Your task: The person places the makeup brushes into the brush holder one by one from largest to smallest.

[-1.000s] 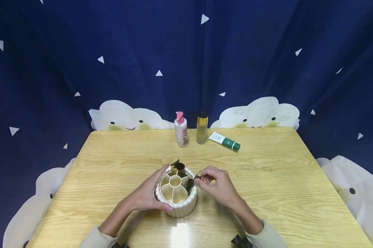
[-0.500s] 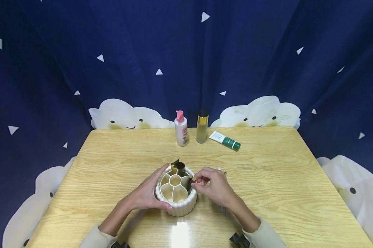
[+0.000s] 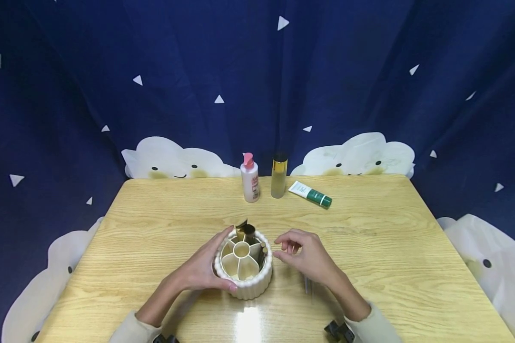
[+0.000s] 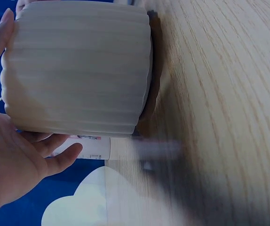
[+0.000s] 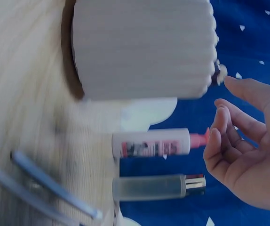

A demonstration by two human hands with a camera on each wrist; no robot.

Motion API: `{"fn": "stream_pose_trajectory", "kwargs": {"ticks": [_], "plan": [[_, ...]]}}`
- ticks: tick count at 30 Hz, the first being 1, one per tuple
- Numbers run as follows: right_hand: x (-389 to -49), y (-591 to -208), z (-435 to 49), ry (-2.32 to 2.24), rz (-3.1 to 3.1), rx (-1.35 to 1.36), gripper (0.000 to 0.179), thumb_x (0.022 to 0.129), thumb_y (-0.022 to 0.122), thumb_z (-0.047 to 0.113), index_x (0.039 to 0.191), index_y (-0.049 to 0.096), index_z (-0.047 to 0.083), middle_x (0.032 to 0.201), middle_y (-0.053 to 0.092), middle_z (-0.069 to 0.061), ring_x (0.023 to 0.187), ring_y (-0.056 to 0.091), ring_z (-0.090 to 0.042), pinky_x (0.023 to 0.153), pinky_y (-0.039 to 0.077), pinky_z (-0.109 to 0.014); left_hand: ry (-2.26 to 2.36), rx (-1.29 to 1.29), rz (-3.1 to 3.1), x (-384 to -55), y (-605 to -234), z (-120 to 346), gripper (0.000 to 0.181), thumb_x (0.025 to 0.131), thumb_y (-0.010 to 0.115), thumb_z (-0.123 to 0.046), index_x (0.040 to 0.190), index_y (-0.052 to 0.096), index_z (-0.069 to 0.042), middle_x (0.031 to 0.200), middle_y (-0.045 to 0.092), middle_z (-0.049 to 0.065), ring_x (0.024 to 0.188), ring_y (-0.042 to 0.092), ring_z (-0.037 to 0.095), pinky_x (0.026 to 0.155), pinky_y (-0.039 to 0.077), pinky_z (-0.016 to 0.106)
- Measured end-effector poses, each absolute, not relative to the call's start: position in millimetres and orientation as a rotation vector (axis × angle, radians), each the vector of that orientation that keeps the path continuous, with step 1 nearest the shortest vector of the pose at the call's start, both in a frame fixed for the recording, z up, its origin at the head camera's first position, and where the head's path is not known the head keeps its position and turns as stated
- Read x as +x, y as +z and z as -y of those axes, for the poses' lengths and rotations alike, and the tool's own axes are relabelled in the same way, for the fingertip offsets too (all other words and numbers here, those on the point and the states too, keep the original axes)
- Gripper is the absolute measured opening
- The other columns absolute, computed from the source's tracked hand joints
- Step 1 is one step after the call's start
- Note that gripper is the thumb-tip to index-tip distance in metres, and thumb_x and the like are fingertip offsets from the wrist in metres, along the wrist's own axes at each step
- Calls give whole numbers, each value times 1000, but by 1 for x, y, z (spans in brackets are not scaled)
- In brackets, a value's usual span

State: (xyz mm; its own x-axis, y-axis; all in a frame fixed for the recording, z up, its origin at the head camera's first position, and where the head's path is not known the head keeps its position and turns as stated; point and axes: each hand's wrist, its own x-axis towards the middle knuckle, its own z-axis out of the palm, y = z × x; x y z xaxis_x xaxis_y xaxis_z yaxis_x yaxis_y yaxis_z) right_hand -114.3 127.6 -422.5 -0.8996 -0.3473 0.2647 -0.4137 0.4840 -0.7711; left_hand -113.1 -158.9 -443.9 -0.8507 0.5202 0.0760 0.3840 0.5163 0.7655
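Observation:
A cream ribbed round organizer [image 3: 249, 288] with a beaded rim and petal-shaped compartments stands on the table. My left hand [image 3: 203, 267] grips its left side, thumb in front and fingertips at the back of the rim. Just right of the rim, my right hand [image 3: 306, 255] holds nothing, its fingers loosely bent. Two slim sticks with pale round ends [image 3: 263, 247] stand in the right compartment. At the back, a gold item [image 3: 240, 233] and a dark-topped item [image 3: 250, 229] poke out of the organizer. Its ribbed wall [image 4: 78, 70] fills much of the left wrist view.
Behind the organizer stand a pink-pump bottle [image 3: 251, 183] and a gold-collared bottle [image 3: 278, 181]. A green-and-white tube [image 3: 311, 194] lies to their right. Two slender rods [image 5: 55, 183] lie on the table, partly under my right hand in the head view.
My right hand has let go of the slim dark stick, which now stands in the right compartment, and has drawn back to the right. My left hand has kept its hold.

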Motion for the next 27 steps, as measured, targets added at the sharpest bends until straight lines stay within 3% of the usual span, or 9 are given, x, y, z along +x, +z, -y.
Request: {"fn": "stream_pose_trajectory", "kwargs": {"ticks": [8,16,27], "plan": [[-124,-427,-154,1332,2733,586,20,79,76,14,97,69,8,76,63,7,69,54,0,61,51,-19,1230,807,-2578,-113,-443,159,129,51,87,-52,153,13,-26,155,28,15,139,31,39,108,29,65],[-131,-438,-183,1268,2906,470,25,82,72,15,102,66,2,81,63,3,72,56,-4,65,52,-19,1271,825,-2498,-115,-440,161,127,53,88,-49,153,15,-20,153,30,18,138,32,41,108,28,65],[-142,-461,-200,1264,3036,234,25,82,72,14,98,64,-4,78,64,-3,67,57,-11,54,49,-19,1254,807,-2499,-117,-438,163,127,52,91,-38,153,15,-21,155,26,15,140,28,39,110,24,66]]}}
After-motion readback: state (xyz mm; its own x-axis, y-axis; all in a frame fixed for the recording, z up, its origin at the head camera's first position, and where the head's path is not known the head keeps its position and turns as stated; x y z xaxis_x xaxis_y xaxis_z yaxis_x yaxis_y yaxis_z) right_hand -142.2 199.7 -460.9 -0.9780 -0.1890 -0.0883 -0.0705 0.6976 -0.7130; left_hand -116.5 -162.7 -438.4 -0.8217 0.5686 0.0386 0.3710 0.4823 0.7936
